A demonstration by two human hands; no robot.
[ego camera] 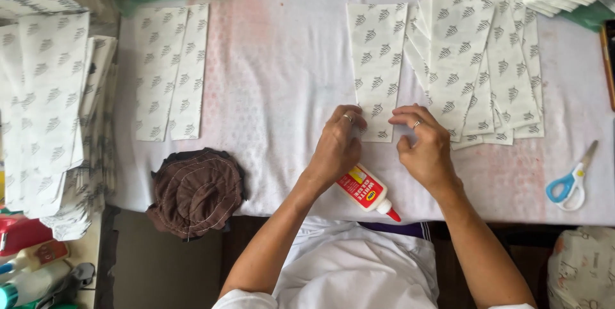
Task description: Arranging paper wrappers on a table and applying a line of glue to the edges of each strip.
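A long white paper strip [377, 69], printed with grey leaf marks, is pinched at its near end by the left hand [337, 146] and right hand [423, 149], fingers curled, on a cloth-covered table [282, 91]; a glue bottle [366, 190] lies between the wrists

a small home workshop for hand-gluing paper goods

the table [275, 91] wore a stained white cloth and was crowded with stacks of leaf-printed paper sheets [477, 59], more piled at the left edge [45, 104]; a glue bottle [366, 191], blue-handled scissors [570, 184] and a brown rag [195, 190] lay among them, with spare bottles on a side ledge [32, 270].
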